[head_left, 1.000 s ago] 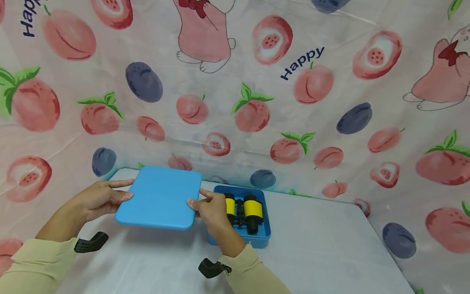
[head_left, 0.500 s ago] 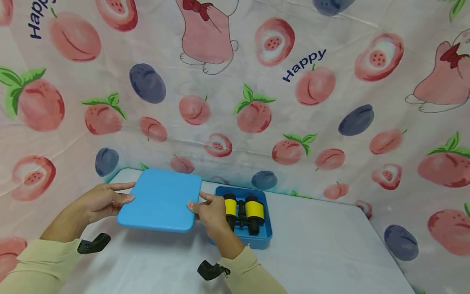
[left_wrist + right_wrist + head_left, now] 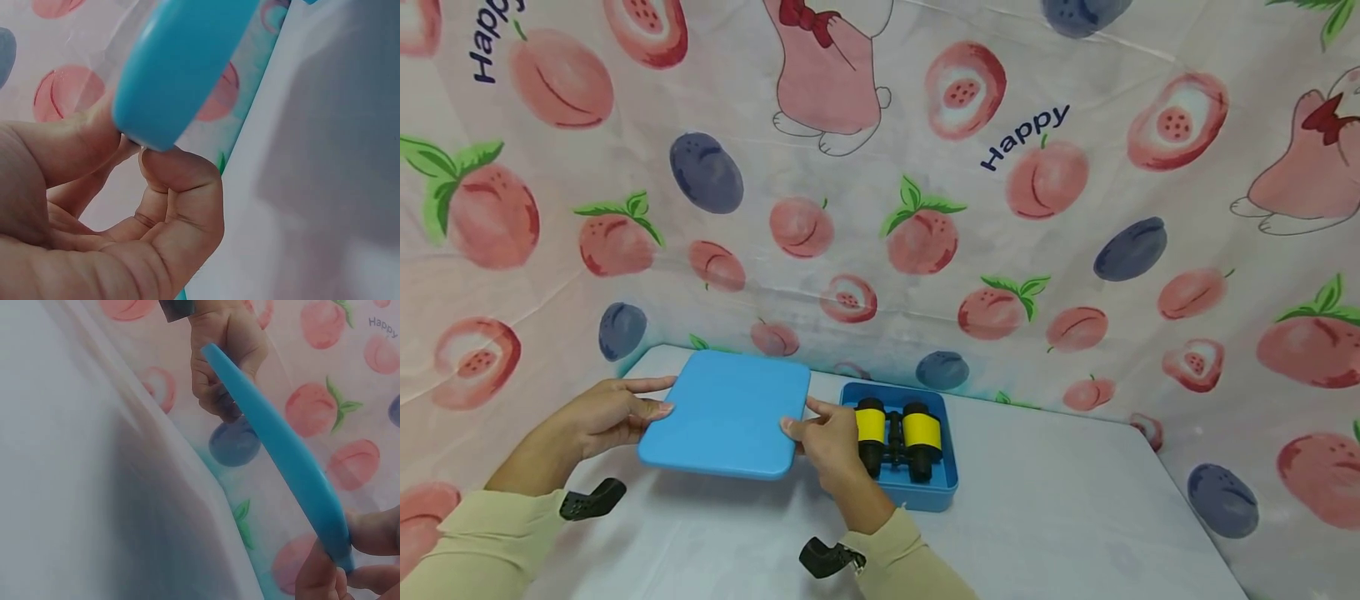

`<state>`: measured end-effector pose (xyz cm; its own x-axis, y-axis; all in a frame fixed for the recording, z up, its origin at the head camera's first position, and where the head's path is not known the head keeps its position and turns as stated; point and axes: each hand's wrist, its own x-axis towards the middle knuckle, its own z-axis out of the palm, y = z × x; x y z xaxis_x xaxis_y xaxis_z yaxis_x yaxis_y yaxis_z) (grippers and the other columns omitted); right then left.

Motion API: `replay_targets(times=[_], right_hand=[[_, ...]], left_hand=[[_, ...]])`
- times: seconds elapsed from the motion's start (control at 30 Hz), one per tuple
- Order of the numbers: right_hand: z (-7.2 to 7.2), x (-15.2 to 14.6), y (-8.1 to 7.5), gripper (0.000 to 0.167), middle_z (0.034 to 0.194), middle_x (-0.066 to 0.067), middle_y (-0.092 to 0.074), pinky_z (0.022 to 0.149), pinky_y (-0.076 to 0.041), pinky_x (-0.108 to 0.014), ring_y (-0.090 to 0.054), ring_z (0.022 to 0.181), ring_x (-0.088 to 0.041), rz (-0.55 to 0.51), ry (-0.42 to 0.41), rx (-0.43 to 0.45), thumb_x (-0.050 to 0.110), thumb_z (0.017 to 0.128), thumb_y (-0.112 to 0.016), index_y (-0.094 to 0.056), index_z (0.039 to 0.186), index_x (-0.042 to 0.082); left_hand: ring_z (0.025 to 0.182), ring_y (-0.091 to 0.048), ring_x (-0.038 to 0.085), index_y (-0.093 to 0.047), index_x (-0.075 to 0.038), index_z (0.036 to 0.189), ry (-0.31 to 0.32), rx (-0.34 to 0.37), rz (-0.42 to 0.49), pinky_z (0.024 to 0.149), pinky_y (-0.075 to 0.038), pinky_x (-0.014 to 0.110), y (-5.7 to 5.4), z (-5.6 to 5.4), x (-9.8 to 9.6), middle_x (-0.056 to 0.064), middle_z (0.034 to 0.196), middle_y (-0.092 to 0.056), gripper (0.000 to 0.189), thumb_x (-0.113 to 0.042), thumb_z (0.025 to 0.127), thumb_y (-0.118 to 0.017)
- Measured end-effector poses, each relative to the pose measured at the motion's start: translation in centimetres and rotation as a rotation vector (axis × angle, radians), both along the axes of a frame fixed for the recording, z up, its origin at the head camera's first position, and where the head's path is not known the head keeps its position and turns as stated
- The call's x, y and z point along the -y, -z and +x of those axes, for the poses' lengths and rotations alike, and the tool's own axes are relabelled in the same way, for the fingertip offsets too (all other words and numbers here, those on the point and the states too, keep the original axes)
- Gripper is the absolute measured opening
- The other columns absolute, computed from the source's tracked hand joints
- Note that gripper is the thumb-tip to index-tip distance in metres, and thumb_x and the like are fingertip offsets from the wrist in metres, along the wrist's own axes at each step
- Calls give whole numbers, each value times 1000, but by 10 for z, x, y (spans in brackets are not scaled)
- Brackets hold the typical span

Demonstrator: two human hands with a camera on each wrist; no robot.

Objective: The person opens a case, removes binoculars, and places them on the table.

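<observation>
A flat blue lid (image 3: pixel 726 414) with rounded corners is held up above the white table, its near edge tilted down. My left hand (image 3: pixel 602 418) pinches its left edge, thumb on one face and curled fingers against the other, as the left wrist view shows on the lid's edge (image 3: pixel 181 69). At the opposite edge my right hand (image 3: pixel 831 442) grips with the thumb on top. Just right of that hand stands an open blue box (image 3: pixel 950 458). Black and yellow binoculars (image 3: pixel 921 431) lie inside it, their left part close behind my right fingers.
The white table (image 3: pixel 1060 500) extends right and toward the front. A fruit-printed cloth (image 3: pixel 865 225) hangs along its back and sides. Black wrist devices (image 3: pixel 593 500) sit at both sleeve cuffs. The lid casts a shadow on the table below.
Both hands keep hold of the lid, which stays nearly in place. The whole head view has shifted slightly, with the scene drifting a little right and down.
</observation>
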<state>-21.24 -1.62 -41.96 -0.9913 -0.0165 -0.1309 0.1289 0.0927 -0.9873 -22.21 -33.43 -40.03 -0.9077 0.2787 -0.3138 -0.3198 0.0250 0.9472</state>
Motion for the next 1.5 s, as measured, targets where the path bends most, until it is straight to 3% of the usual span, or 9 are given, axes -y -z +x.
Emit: replay_targets(times=[0.17, 0.37, 0.73, 1.27, 1.5], right_hand=[[2, 3, 1, 54, 93, -8, -70, 79, -65, -38, -70, 66, -14, 27, 15, 7, 15, 91, -81, -65, 142, 7], [4, 8, 4, 53, 92, -8, -69, 75, -64, -32, -70, 66, -14, 30, 33, 4, 15, 91, -81, -66, 141, 6], [6, 16, 11, 53, 91, -9, -65, 75, -65, -32, -69, 69, -13, 8, 48, 22, 11, 90, -81, -66, 139, 3], [8, 29, 19, 53, 86, -7, -62, 69, -63, -29, -63, 66, -13, 61, 100, 32, 9, 89, -82, -66, 139, 4], [7, 33, 25, 53, 86, -6, -61, 64, -56, -25, -59, 68, -15, 71, 88, 40, 11, 90, -81, -66, 140, 5]], left_hand=[[90, -75, 14, -40, -5, 160, -6, 1, 10, 85, -64, 34, 3, 0, 2, -5, 103, -75, 66, -3, 100, -66], [88, -75, 13, -47, -10, 157, -8, -5, 4, 84, -64, 34, 7, 0, 6, -4, 101, -76, 61, -4, 99, -67], [87, -74, 13, -32, 2, 161, -25, -9, -38, 83, -64, 34, 12, 2, 8, -4, 100, -74, 72, -4, 98, -68], [90, -71, 13, -21, 7, 162, -33, -25, -88, 84, -64, 36, 23, 1, 14, -5, 102, -72, 79, -3, 98, -68], [92, -70, 14, -23, 6, 161, -55, -2, -108, 85, -64, 36, 29, 1, 18, -1, 106, -71, 77, -1, 99, -66]])
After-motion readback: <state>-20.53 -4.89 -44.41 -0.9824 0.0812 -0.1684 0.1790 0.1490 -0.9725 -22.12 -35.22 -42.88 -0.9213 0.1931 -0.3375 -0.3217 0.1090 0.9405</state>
